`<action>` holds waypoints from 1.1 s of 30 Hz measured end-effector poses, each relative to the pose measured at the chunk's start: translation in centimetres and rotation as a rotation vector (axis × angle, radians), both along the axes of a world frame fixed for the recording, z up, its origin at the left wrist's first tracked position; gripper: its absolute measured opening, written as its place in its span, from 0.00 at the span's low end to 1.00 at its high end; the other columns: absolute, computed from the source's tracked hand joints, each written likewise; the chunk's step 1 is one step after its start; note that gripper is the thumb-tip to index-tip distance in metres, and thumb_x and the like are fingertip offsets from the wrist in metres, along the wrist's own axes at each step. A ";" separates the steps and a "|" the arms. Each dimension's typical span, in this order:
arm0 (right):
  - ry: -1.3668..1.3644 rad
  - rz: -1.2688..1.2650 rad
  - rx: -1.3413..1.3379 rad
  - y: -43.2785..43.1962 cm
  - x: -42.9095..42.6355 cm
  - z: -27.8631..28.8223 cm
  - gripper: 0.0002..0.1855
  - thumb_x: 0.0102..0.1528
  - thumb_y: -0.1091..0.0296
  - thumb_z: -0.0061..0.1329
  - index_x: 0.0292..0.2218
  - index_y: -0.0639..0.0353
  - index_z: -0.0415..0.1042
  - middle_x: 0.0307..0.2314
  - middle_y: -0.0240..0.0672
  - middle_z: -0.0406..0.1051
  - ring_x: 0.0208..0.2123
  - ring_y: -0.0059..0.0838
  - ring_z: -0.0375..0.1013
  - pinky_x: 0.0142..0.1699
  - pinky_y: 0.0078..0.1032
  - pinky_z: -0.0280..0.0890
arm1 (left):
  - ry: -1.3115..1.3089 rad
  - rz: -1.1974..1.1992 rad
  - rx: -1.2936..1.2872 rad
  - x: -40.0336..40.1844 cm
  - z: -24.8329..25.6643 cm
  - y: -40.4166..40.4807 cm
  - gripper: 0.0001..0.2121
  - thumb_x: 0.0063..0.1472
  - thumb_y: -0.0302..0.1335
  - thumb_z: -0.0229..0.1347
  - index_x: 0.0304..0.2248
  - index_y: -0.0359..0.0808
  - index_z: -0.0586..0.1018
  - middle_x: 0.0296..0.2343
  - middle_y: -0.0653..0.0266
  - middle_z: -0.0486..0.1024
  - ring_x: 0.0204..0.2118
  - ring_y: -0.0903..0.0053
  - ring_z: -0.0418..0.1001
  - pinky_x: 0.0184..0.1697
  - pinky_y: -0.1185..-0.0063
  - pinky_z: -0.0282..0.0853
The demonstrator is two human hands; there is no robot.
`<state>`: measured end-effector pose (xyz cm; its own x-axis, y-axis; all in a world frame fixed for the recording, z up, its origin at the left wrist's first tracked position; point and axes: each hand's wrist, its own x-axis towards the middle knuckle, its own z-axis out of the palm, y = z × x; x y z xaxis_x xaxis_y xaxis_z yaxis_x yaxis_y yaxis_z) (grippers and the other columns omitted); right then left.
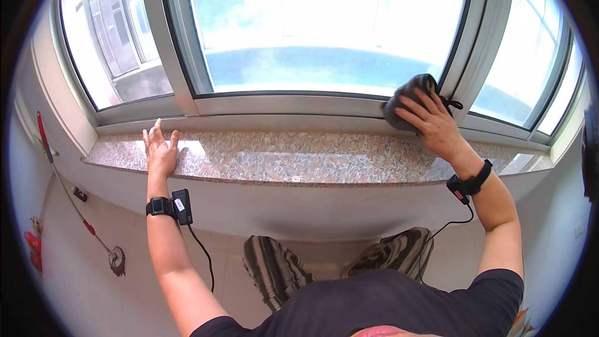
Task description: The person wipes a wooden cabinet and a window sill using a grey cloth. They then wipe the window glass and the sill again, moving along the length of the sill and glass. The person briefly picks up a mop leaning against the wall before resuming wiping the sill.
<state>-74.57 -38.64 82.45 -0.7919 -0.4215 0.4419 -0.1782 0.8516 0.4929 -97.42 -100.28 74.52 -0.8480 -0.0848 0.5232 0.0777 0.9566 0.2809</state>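
A dark grey cloth [403, 114] is bunched under my right hand [433, 124], whose fingers spread over it. The cloth lies against the lower right corner of the middle window pane [318, 28] and its metal frame [290, 106]; a thin black loop sticks out from its right side. My left hand [160, 150] holds nothing. Its fingers are apart, over the left end of the speckled granite windowsill [290, 164], with the fingertips near the bottom rail of the window.
A mop [70, 196] with a red-and-grey handle leans at the left wall, its head [116, 260] on the tiled floor. Behind it sit a small dark object [80, 194] and red items [33, 248]. Black devices with cables are strapped to both wrists. The wall below the sill is white.
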 end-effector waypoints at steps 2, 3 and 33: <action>-0.016 -0.067 -0.079 0.0 1.5 0.2 0.39 0.48 0.85 0.47 0.59 0.41 0.66 0.61 0.28 0.60 0.67 0.39 0.50 0.71 0.44 0.45 | 0.000 -0.003 -0.003 0.1 0.0 0.1 0.33 0.68 0.50 0.46 0.65 0.46 0.53 0.63 0.53 0.55 0.69 0.51 0.39 0.70 0.61 0.40; 0.011 -0.014 -0.216 -0.6 2.2 0.1 0.38 0.48 0.85 0.47 0.58 0.44 0.67 0.60 0.30 0.61 0.66 0.41 0.52 0.71 0.43 0.46 | 0.003 -0.001 -0.009 0.1 0.0 0.2 0.33 0.68 0.50 0.46 0.65 0.46 0.53 0.63 0.53 0.55 0.69 0.51 0.39 0.70 0.61 0.40; -0.342 -0.205 -0.613 -2.3 6.0 -6.0 0.31 0.67 0.41 0.26 0.63 0.42 0.61 0.63 0.36 0.57 0.65 0.44 0.54 0.69 0.50 0.42 | 0.118 0.000 -0.296 -3.1 -0.6 -3.3 0.29 0.70 0.44 0.46 0.64 0.41 0.57 0.61 0.50 0.60 0.67 0.48 0.45 0.69 0.61 0.40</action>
<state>-68.53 -40.89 76.45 -0.9643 -0.0058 0.2647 -0.0437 0.9895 -0.1376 -100.53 -103.56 73.91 -0.7799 0.0855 0.6201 0.0931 0.9955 -0.0202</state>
